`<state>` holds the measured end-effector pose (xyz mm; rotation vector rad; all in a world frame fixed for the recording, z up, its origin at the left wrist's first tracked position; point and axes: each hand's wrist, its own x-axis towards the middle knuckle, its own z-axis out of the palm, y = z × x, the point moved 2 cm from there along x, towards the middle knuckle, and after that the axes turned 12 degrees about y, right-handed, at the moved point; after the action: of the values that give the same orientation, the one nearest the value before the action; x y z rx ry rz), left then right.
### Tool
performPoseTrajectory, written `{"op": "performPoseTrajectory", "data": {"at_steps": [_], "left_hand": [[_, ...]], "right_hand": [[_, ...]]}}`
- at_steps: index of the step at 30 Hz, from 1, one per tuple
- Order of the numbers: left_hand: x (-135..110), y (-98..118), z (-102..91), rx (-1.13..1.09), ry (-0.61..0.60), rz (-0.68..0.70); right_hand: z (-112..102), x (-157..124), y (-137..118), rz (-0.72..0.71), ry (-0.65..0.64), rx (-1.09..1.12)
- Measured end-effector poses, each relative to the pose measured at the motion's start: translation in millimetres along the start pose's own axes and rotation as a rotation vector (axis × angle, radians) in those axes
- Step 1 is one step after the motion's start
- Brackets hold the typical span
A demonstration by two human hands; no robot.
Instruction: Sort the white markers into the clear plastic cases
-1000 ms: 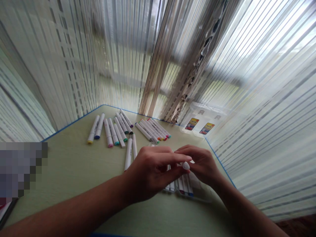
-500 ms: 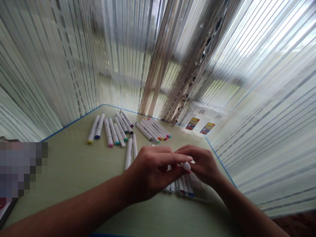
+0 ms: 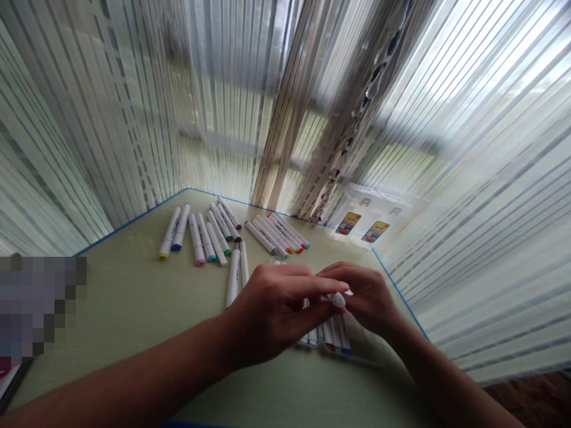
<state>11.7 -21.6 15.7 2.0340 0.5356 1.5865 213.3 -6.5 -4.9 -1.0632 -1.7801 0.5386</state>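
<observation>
My left hand (image 3: 276,309) pinches a white marker (image 3: 338,299) between thumb and fingers, its pale round end pointing toward me. Close behind it, my right hand (image 3: 363,294) is curled inward. Its fingertips are mostly covered by my left hand, and a small white bit shows by them; what they grip I cannot make out. Below both hands lies a clear plastic case (image 3: 319,343) with several white markers (image 3: 335,333) in it, some with red and blue ends. Two loose white markers (image 3: 232,279) lie just beyond my left wrist.
Several coloured-end markers (image 3: 218,229) are spread at the back left of the green table (image 3: 120,297), and another bunch (image 3: 279,235) at the back middle. A clear box (image 3: 372,205) with two labels stands at the back right, by string curtains (image 3: 223,107). A blurred-out patch (image 3: 35,315) covers the left edge.
Almost nothing differs. Both hands and the marker stay in the same place, with only a very slight shift of the marker's end.
</observation>
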Motion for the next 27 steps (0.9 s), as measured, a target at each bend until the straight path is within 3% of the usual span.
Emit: {"op": "performPoseTrajectory", "data": {"at_steps": [21, 27], "left_hand": [[0.8, -0.5, -1.3, 0.035, 0.01, 0.012], [3.7, 1.8, -4.3, 0.015, 0.088, -0.025]], "right_hand": [[0.7, 0.3, -1.7, 0.018, -0.017, -0.004], [0.0, 0.9, -0.9, 0.013, -0.039, 0.019]]}}
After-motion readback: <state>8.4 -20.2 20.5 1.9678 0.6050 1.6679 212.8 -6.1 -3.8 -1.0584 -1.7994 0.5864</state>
